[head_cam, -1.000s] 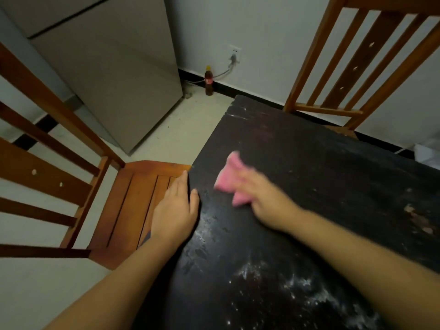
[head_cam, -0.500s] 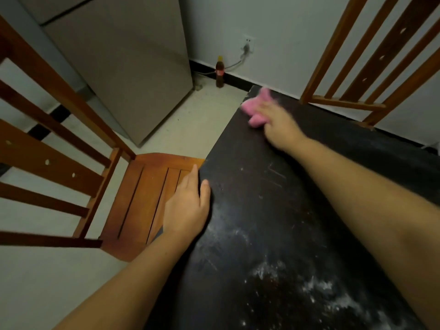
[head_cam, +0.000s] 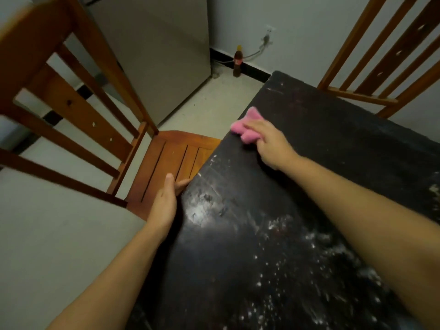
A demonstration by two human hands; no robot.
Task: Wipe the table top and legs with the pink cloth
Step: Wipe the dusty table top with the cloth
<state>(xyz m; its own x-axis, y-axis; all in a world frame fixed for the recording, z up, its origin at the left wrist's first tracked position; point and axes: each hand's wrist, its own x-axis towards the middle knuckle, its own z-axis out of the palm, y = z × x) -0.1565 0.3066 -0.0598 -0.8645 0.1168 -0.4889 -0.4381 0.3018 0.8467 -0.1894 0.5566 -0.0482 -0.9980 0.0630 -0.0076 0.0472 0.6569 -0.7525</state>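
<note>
The dark table top (head_cam: 321,151) fills the right half of the view, with white dust and smears over its near part. My right hand (head_cam: 271,141) presses the crumpled pink cloth (head_cam: 245,129) onto the top right at its left edge. My left hand (head_cam: 165,203) lies flat against the table's left edge, fingers straight and together, holding nothing. The table legs are hidden from view.
A wooden slatted chair (head_cam: 166,163) stands tight against the table's left side. A second wooden chair (head_cam: 381,67) stands behind the far edge. A grey cabinet (head_cam: 162,55) stands on the floor, and a brown bottle (head_cam: 237,61) rests by the wall under a socket.
My right hand has pulled the pink cloth back from the far corner to the left edge of the top. My left hand has slid off the top onto the table's side edge.
</note>
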